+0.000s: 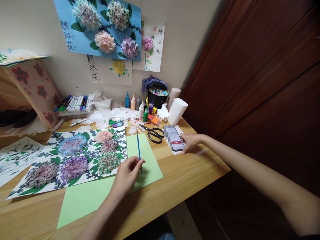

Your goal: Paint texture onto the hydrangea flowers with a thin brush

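Note:
My left hand (130,169) pinches a blue paintbrush (138,145) near its lower end, with the other end pointing up and away. Under it lies a light green sheet of paper (152,170), partly covered by a white picture (91,151) with several puffy flowers and painted green leaves. At the right side of the table, my right hand (191,141) has its fingers closed on the near right edge of a smartphone (173,137), whose screen is lit and partly blurred. Black-handled scissors (155,135) lie just left of the phone. A paint-smeared palette (116,122) sits behind the picture.
Paint bottles (145,115), white paper scraps (100,117), a marker set (75,105) and a black container of pens (158,93) stand along the wall. White rolls (178,111) stand beside a dark wooden panel (250,100). Flower pictures (100,43) hang above.

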`<state>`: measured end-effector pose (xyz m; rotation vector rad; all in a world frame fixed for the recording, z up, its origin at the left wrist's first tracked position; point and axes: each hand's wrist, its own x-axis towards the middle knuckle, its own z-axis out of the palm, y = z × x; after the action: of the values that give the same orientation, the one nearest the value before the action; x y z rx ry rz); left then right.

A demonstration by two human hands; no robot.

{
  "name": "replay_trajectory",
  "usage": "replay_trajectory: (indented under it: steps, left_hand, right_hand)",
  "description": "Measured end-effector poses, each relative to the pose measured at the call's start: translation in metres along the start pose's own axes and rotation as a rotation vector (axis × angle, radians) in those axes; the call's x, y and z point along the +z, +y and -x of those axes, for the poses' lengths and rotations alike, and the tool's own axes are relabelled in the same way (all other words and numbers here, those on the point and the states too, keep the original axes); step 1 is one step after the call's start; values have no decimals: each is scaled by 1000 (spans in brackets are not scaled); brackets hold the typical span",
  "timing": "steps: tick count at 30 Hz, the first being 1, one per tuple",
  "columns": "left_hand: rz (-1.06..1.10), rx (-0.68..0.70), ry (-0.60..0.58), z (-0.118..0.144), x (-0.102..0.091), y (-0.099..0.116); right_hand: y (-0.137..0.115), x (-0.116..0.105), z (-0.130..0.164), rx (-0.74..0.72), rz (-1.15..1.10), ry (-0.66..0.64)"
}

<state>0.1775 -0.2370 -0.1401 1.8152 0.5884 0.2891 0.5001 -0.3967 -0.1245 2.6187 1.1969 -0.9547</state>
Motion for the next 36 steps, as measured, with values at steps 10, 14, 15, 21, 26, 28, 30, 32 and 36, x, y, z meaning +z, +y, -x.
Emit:
replay_trajectory:
  steps: [10,14,15,21,26,28,30,32,36]
  left_hand:
    - [38,16,74,1,3,-2]
    - [42,23,93,0,2,-3]
    - [45,27,97,0,2,-3]
    - [39,46,108,2,2,-1]
    - [39,62,110,3,2,1]
    - [40,65,113,3,2,1]
    - [42,68,116,4,1,2]
    - [50,74,114,4,2,2]
    - [63,81,99,5,3,5]
  right_hand:
    - [-44,18,20,214,36,343]
    - [-63,32,2,337,8,464]
    - [-66,34,-2,355,1,481]
    - [-66,37,-9,429,-49,552]
    - [-64,41,-9,443,-86,583]
    - [-64,42,-9,443,-96,594]
    - [-63,42,-9,442,-108,605]
    - [-63,40,-9,441,-118,614]
    - [-72,40,-2,424,-117,651]
